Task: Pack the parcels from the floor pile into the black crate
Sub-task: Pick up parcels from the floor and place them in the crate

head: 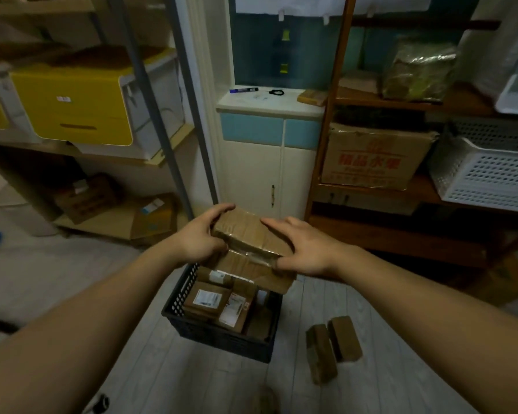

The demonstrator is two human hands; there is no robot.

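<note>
I hold a brown taped cardboard parcel (247, 234) in the air with both hands, above the far end of the black crate (216, 336). My left hand (202, 237) grips its left end, fingers over the far edge. My right hand (302, 246) grips its right end, thumb at the near corner. A larger flat cardboard parcel (251, 271) lies tilted just under the held one, across the crate's far rim. Inside the crate lie several brown parcels with white labels (207, 298). Two small brown parcels (334, 345) lie on the floor to the crate's right.
A metal shelf rack with yellow bins (72, 106) stands at the left. A white cabinet (266, 174) is straight ahead. At the right, a wooden shelf holds a cardboard box (377, 156) and white baskets (488, 177). The floor is pale planks.
</note>
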